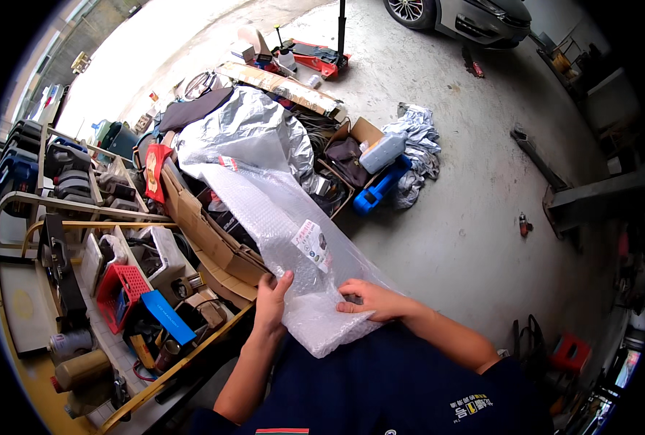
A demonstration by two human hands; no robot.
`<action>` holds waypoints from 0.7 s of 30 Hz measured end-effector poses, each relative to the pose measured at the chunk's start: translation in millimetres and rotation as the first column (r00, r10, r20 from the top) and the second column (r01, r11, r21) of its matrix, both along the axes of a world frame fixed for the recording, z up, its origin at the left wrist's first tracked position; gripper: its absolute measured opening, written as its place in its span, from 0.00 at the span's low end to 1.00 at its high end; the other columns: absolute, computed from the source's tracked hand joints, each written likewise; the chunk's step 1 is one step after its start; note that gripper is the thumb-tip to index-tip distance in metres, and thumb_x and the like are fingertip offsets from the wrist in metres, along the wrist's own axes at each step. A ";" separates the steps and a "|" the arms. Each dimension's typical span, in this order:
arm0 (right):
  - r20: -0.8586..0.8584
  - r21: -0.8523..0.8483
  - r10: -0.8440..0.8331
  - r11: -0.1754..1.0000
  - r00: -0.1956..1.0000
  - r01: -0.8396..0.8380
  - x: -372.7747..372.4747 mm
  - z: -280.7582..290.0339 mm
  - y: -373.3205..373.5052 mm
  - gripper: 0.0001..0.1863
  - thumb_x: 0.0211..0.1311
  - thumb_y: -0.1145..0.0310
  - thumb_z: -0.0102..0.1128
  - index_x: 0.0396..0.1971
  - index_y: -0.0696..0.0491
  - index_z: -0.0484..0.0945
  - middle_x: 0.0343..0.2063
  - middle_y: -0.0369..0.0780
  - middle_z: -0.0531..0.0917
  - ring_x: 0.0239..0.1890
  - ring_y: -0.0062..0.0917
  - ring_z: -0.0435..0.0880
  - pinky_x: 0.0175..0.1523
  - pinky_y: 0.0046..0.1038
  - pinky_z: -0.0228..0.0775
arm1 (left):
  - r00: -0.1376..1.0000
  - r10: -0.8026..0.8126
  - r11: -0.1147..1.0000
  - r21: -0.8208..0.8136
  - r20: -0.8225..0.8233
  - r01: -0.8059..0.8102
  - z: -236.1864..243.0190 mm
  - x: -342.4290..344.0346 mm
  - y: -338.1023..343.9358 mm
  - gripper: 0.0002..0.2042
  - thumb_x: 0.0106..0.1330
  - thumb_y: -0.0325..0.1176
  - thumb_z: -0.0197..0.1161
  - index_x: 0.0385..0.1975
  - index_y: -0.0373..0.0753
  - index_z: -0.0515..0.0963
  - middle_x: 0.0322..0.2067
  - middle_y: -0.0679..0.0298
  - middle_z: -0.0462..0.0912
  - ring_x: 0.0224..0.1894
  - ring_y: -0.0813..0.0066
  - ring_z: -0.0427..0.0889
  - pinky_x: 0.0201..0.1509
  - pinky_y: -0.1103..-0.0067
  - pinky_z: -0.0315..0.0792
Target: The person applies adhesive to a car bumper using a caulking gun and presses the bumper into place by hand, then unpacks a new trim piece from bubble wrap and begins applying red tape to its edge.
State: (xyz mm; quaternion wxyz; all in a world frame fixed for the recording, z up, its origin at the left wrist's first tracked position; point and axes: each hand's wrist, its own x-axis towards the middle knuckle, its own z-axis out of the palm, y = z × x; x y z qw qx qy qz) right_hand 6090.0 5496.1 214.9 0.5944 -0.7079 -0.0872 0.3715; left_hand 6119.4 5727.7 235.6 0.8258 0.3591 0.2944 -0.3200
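Observation:
A long piece of clear bubble wrap (261, 199) slants from the heap of goods down to my lap, with a white printed label (311, 245) stuck on it. Whether anything lies inside the wrap I cannot make out. My left hand (270, 303) grips its left edge near the close end, thumb raised along the front and fingers partly hidden. On the other side, my right hand (371, 300) pinches a fold of the wrap between thumb and bent fingers. The crumpled near end (329, 333) rests against my dark blue shirt.
Left stands a yellow-framed bench (170, 368) with a red basket (121, 296), a blue box (168, 317) and bottles. An opened cardboard box (210, 243) and silver sheeting (239, 116) lie ahead. Farther off are a red floor jack (322, 61), a car (474, 20) and a lift arm (605, 199).

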 end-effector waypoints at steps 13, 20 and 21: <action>0.364 0.053 -0.215 0.976 0.906 0.210 18.6 -8.7 12.6 0.18 0.60 0.59 0.57 0.18 0.58 0.73 0.21 0.45 0.77 0.23 0.34 0.76 0.28 0.34 0.63 | 0.169 -0.941 0.322 0.621 0.294 0.715 41.5 42.1 -31.2 0.34 0.62 0.50 0.59 0.59 0.30 0.58 0.52 0.45 0.68 0.58 0.59 0.67 0.63 0.72 0.58; 0.870 -0.012 -0.131 0.958 0.475 0.286 55.6 88.0 6.5 0.19 0.62 0.56 0.54 0.17 0.54 0.70 0.15 0.43 0.75 0.18 0.39 0.76 0.24 0.36 0.67 | -0.145 -0.928 0.291 0.910 0.344 0.294 99.2 79.9 -47.4 0.29 0.50 0.55 0.67 0.35 0.33 0.68 0.25 0.48 0.77 0.30 0.46 0.77 0.34 0.66 0.70; 0.898 0.000 -0.112 0.967 0.425 0.256 59.8 106.5 3.9 0.20 0.61 0.55 0.54 0.17 0.54 0.69 0.13 0.43 0.74 0.16 0.38 0.75 0.23 0.35 0.67 | -0.239 -0.926 0.239 0.945 0.291 0.224 121.0 83.1 -49.0 0.26 0.51 0.54 0.66 0.30 0.35 0.68 0.22 0.51 0.76 0.28 0.49 0.77 0.32 0.66 0.70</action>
